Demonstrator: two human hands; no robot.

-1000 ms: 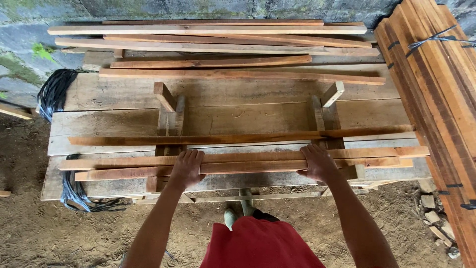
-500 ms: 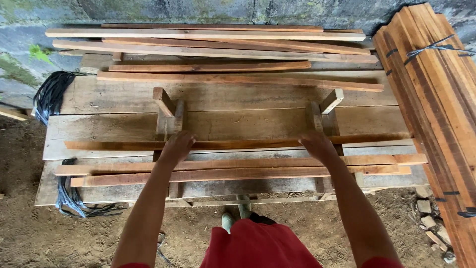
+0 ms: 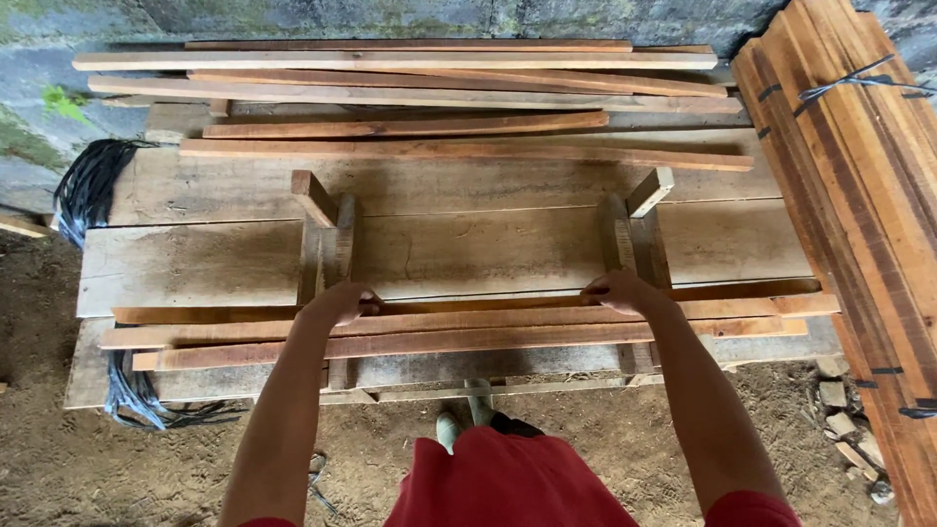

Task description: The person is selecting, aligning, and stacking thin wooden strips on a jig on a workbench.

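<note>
Single head-worn camera, looking steeply down and forward from above the person's arms, close over the plank counter, stone wall along the top edge

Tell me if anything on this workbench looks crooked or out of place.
The loose strips at the back lie askew, crossing at slight angles rather than stacked square. Both hands, left hand and right hand, rest on a thin strip.

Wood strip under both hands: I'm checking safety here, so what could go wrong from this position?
The thin strip is gripped by the left hand and right hand at rough edges, so splinters seem possible. Loose slats lie just in front and might get knocked off the bench. The tied bundle leans close by.
</note>
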